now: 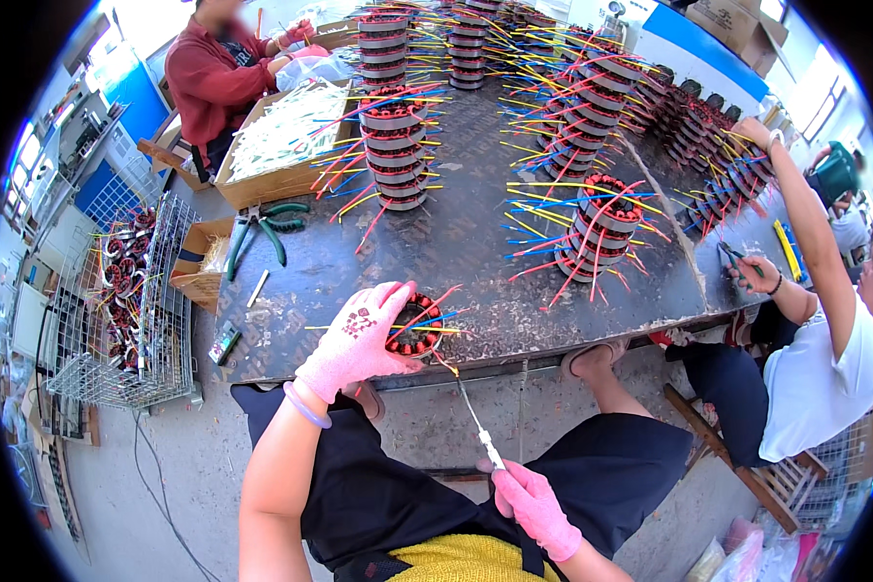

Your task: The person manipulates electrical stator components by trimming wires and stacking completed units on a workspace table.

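Note:
My left hand, in a pink glove, grips a small motor stator at the table's front edge. Its windings are red and black, with red, blue and yellow wire leads sticking out. Low in front of my lap, my gloved right hand is closed on a thin white stick-like piece. A slim greyish length runs from that piece up to the end of a red lead from the stator. Whether it is a tool or a sleeve on the wire I cannot tell.
Stator stacks stand on the dark table; a shorter stack is nearer. Green-handled pliers lie left, near a carton of white strips. A wire basket holds stators. Co-workers sit right, with pliers, and far left.

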A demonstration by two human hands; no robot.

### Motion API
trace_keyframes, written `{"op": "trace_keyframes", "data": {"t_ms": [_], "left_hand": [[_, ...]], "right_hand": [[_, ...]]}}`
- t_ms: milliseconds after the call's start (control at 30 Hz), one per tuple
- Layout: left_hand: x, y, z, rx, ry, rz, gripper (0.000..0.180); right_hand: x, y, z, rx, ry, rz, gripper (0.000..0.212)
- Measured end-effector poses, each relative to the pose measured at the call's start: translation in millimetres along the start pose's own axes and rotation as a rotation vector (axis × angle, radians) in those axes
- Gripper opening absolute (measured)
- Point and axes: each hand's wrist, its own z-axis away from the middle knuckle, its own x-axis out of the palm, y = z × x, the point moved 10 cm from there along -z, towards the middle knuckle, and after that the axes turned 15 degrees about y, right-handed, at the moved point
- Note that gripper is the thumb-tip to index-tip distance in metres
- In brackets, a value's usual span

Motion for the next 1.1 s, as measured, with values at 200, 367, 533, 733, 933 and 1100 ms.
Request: {"op": "trace_keyframes", "data": {"t_ms": [200, 367, 533, 733, 933, 1100], "left_hand": [[1.6, 2.2, -1.9, -0.024, -0.014, -0.004, 0.097], [-0.1, 1.2, -0.4, -0.023, -0.013, -0.013, 0.098], [0.4, 1.4, -0.7, -0.018, -0.007, -0.018, 0.099], [2.0, 1.3, -0.4, -0.022, 0.0, -0.008, 0.099], [0.3, 0.2, 0.8, -0.022, 0.0, -0.011, 0.1], [1.5, 1.7, -1.3, -0.023, 0.004, -0.015, 0.101]], "right_hand": [[-1.2, -0.6, 0.4, -0.014, 0.003, -0.025, 0.037], [-2.2, 1.6, -0.6, -0.003, 0.015, 0.018, 0.036], [-4.0, -1.1, 0.2, -0.049, 0.021, 0.047, 0.036], [-6.1, -1.1, 0.2, -0.056, 0.017, 0.055, 0.036], [-2.5, -0.1, -0.2, -0.025, 0.007, 0.02, 0.036], [-5.2, 0.5, -1.3, -0.044, 0.011, 0.028, 0.036]]}}
